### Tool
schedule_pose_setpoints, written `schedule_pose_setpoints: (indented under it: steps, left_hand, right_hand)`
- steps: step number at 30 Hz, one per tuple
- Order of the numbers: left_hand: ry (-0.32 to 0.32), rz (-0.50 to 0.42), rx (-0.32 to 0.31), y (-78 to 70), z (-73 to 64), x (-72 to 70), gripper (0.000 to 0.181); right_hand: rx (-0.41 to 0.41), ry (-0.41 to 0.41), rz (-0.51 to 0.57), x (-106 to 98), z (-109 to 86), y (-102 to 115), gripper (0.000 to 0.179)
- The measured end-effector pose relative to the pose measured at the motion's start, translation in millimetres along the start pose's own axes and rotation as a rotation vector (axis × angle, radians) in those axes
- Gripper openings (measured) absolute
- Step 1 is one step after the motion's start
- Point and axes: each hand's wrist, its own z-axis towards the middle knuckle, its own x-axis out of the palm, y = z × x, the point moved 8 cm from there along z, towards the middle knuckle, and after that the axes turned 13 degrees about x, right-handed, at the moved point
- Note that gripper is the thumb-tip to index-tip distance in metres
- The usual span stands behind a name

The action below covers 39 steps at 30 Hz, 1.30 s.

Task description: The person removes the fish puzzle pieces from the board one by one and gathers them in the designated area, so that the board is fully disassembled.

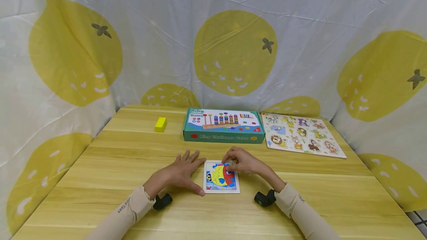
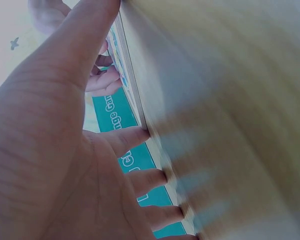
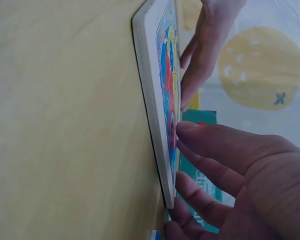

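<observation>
A small square fish puzzle (image 1: 218, 177) in a pale wooden frame lies flat in front of me. Its fish has a yellow scaly body, a red head and blue fins. My left hand (image 1: 178, 172) is spread on the table at its left side, thumb tip at the near left corner and index fingertip at the far left corner. My right hand (image 1: 245, 161) is over the far right part, hiding that corner; in the right wrist view its thumb (image 3: 210, 134) presses on the picture and the other fingers bend beside the frame. A small blue bit (image 3: 154, 234) shows under this hand.
Behind the puzzle lies a green Ring Challenge Game box (image 1: 223, 126). To its right is a wooden animal puzzle board (image 1: 301, 133), and to its left a yellow block (image 1: 160, 124). A lemon-print curtain (image 1: 160, 47) hangs behind the wooden table (image 1: 110, 158).
</observation>
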Motion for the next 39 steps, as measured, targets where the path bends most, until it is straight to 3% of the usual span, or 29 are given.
schedule_pose_setpoints:
  steps: [15,39]
  left_hand:
    - [0.004,0.000,0.011,-2.0,0.5,0.7,0.106]
    - [0.000,0.006,-0.001,0.4,0.7,0.8,0.106]
  right_hand:
    - [0.025,-0.031,-0.050,3.2,-0.8,1.5,0.014]
    - [0.017,0.003,0.026,3.7,0.8,-5.7,0.014]
